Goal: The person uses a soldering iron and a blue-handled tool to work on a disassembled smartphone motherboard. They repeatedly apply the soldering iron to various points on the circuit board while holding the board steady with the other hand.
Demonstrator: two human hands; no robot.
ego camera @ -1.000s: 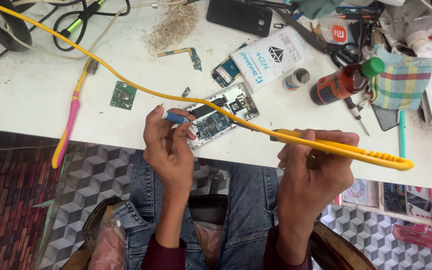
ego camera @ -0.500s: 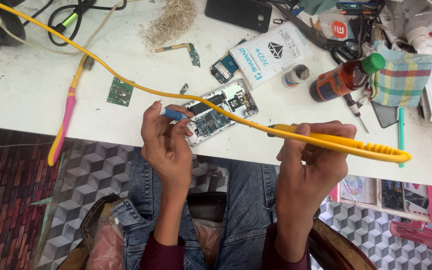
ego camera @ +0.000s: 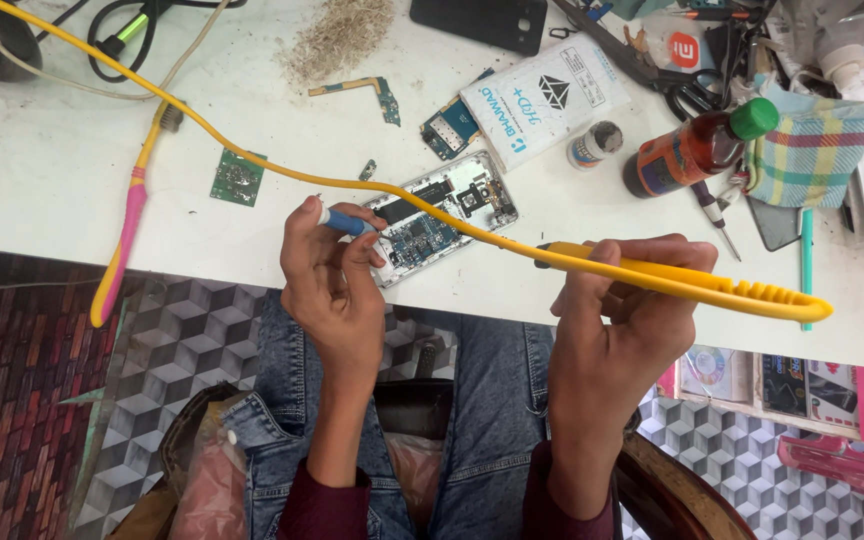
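Across the white worktable, clutter everywhere. Near its front edge, an opened phone, back off and circuit board bare (loose green board pieces lying beside, not refitted). Over it, a yellow soldering iron, clasped firmly in the right hand, cord trailing up-left. Pinched in the left hand, closed fingertips, a small blue-tipped tool, just short of the board. Repair seemingly midway; reassembly not begun.
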